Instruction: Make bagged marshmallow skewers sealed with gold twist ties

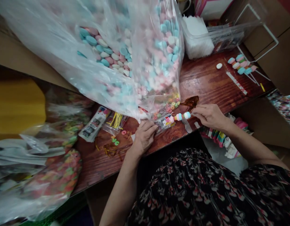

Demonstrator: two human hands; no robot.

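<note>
My right hand [209, 115] pinches the bare stick end of a candy skewer [180, 117], threaded with pink, blue, white and orange sweets. The skewer's other end meets the mouth of a small printed plastic bag [164, 123]; how deep it sits inside I cannot tell. My left hand [145, 134] is closed on the far end of that bag, low over the table's front edge. Just beyond both hands lies a large clear bag [107, 84] of pastel sweets, with small ring candies [172, 105] by its lower corner.
Finished-looking skewers [242, 64] and a single white sweet [219, 66] lie at the right. A plastic tub [226, 34] stands behind. Brown twist ties [190, 102], printed bags [94, 124], yellow ties [116, 119] and bags of ring candies [62, 169] surround the wooden table [206, 78].
</note>
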